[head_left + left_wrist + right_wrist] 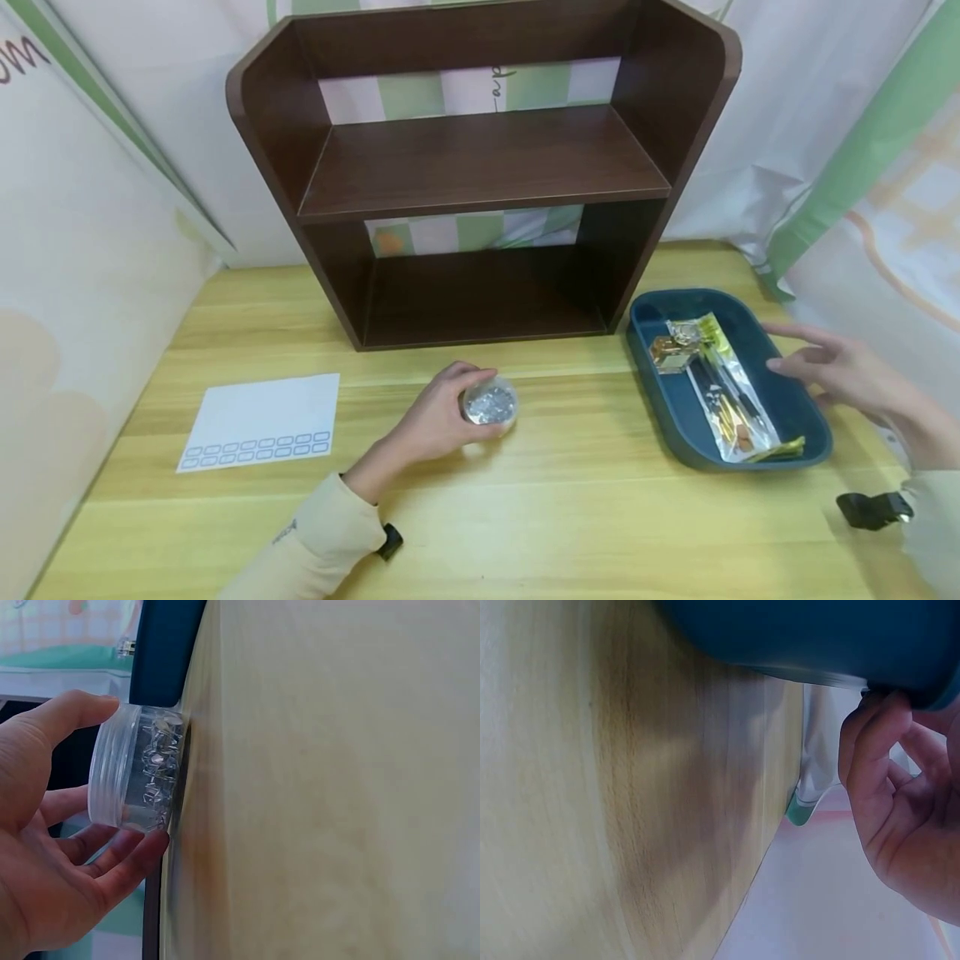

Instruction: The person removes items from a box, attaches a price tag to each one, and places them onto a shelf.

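Note:
My left hand (pixel 442 414) grips a clear round jar (pixel 491 403) by its sides, thumb on one side and fingers round the other. In the left wrist view the jar has a ridged lid (pixel 115 766) and holds small silvery metal pieces (pixel 159 761). It is right at the wooden tabletop. On the right, my right hand (pixel 843 369) pinches the rim of a dark blue plastic tray (pixel 776 367). Curled fingers (pixel 877 742) show under the rim in the right wrist view. Inside the tray lie a small amber-coloured box (pixel 672 354) and a clear packet of slim tools (pixel 731 400).
A dark brown two-tier shelf (pixel 487 158) stands at the back of the table, close to the tray's left end. To the left lies a white sheet (pixel 258 417) with rows of blue-outlined boxes. Patterned cloth (pixel 82 250) hangs around the table.

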The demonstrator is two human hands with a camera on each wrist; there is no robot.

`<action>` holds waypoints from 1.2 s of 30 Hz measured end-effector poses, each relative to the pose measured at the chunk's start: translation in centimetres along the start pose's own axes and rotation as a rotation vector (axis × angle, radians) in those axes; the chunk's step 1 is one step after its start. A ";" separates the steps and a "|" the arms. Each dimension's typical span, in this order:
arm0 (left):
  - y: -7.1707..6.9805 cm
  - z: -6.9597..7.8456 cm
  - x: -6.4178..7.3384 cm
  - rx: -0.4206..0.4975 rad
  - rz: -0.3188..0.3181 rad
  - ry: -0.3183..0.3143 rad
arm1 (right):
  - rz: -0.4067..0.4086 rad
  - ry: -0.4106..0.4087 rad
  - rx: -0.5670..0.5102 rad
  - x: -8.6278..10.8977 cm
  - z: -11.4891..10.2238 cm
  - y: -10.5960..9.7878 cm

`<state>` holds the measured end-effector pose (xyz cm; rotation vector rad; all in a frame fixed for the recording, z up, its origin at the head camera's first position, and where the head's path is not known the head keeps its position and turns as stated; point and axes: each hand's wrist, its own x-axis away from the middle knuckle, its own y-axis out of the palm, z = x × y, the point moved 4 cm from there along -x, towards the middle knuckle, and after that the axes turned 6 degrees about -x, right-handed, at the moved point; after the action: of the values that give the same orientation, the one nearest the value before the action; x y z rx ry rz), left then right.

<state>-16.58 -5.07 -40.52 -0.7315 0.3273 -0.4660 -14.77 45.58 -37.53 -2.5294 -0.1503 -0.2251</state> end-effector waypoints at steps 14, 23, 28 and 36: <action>-0.1 -0.4 0.0 0.032 -0.048 -0.027 | -0.005 0.009 -0.012 0.0 -0.3 0.1; -0.3 -0.4 -0.1 0.053 -0.086 -0.011 | 0.008 -0.018 0.072 0.2 -0.6 0.2; -0.8 -0.6 0.1 0.081 -0.092 -0.016 | 0.005 -0.037 0.188 -0.1 -1.0 0.2; -2.7 -1.5 1.2 0.148 -0.015 -0.016 | 0.089 -0.098 0.298 -0.8 -3.7 0.4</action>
<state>-17.00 -8.33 -39.80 -0.5938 0.2695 -0.4925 -15.93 43.13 -34.91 -2.2446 -0.1006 -0.0384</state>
